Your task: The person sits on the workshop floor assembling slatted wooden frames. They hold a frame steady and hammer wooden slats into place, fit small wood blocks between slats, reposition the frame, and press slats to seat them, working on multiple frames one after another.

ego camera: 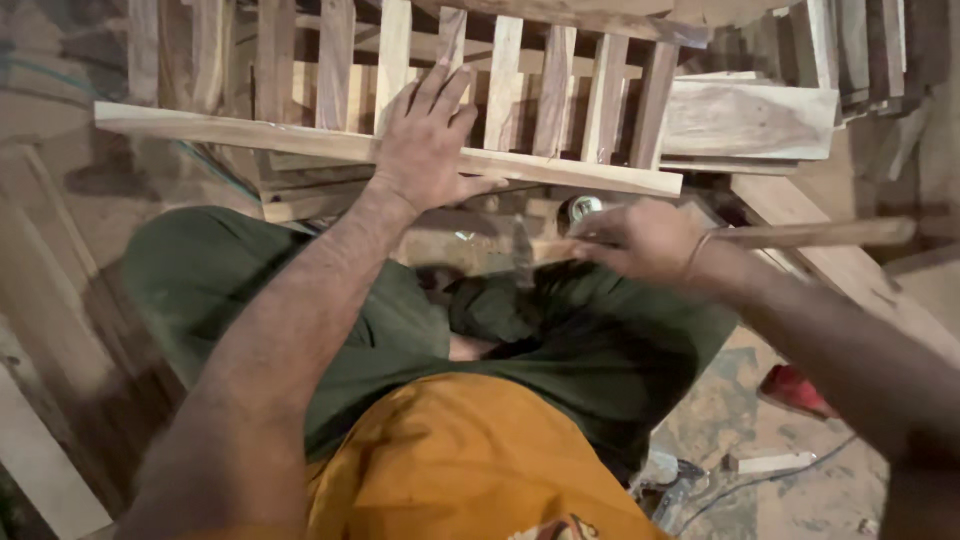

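Observation:
I sit on the floor in green trousers (250,270) and an orange shirt. My left hand (425,140) lies flat, fingers spread, on the lower rail of a slatted wooden frame (230,132) that rests across my knees. My right hand (640,240) is closed around a tool with a long wooden handle (830,234) that sticks out to the right past my wrist. A blurred dark metal head (522,250) shows left of the fingers, just below the rail. Several upright slats (556,90) join the rail to a top bar.
Stacked wooden planks (750,118) lie at the right behind the frame, and a slanted board (850,270) runs under the handle. A pale long board (40,460) lies at the left. A red object (795,390), a small white block (770,462) and a round shiny item (581,208) lie nearby.

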